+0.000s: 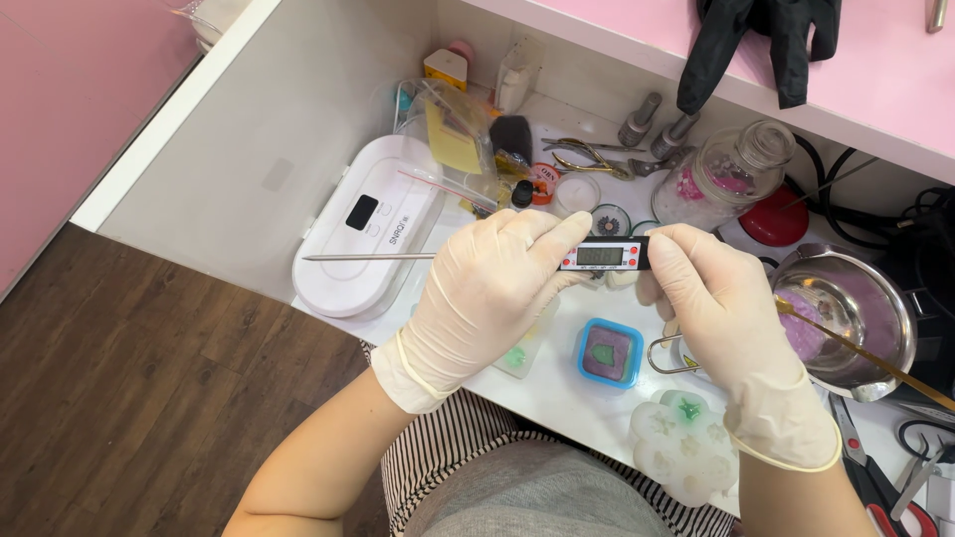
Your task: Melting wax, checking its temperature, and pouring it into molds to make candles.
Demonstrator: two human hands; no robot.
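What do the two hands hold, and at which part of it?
Both hands, left hand and right hand, hold a digital probe thermometer by its black display body; the metal probe stays free.

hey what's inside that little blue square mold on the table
The blue square mold holds a purplish fill with a green shape in its middle. Its whole top shows, between the left hand and right hand; how deep the fill goes cannot be seen.

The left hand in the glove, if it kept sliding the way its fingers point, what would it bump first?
Probably the right hand. The left hand points its fingers rightward along the digital thermometer, which both hands grip, and the other glove sits just past the display.
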